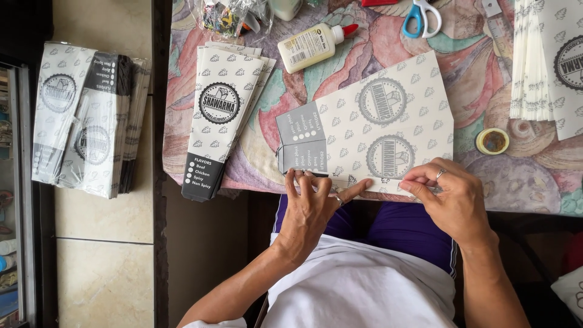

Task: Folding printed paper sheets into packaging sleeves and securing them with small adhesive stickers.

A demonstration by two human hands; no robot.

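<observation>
– White paper sheet (388,115), grey leaf print & round stamps, lies flat on the patterned tablecloth (516,188), near edge right at the table's lip. Where are the hands?

– Both on that near edge. Left hand (310,209): fingers spread, tips pressing down by the grey panel, thumb stretched out along the edge; it grips nothing. Right hand (455,200): fingers curled narrow, pinching the edge, ring (441,173) on one finger.

– So which step, approx.?

– Looks like creasing or lining up the near edge, sheet not yet rolled or glued. That's a judgement; the fold itself is hidden under the fingers.

– And what does carrying on call for?

– Prob. left tips pinning the panel while the right keeps the edge straight, else the crease runs crooked.

– Around it?

– Stack of finished paper sleeves (221,115) just left of the sheet, overhanging the table. Glue bottle (310,45), red cap, lying beyond it. Blue-handled scissors (422,15) at the far edge. Small tape roll (492,141) just right of the sheet. More printed paper (546,61) stacked far right. A further pile of sleeves (85,115) sits well apart, off the table to the left.
</observation>
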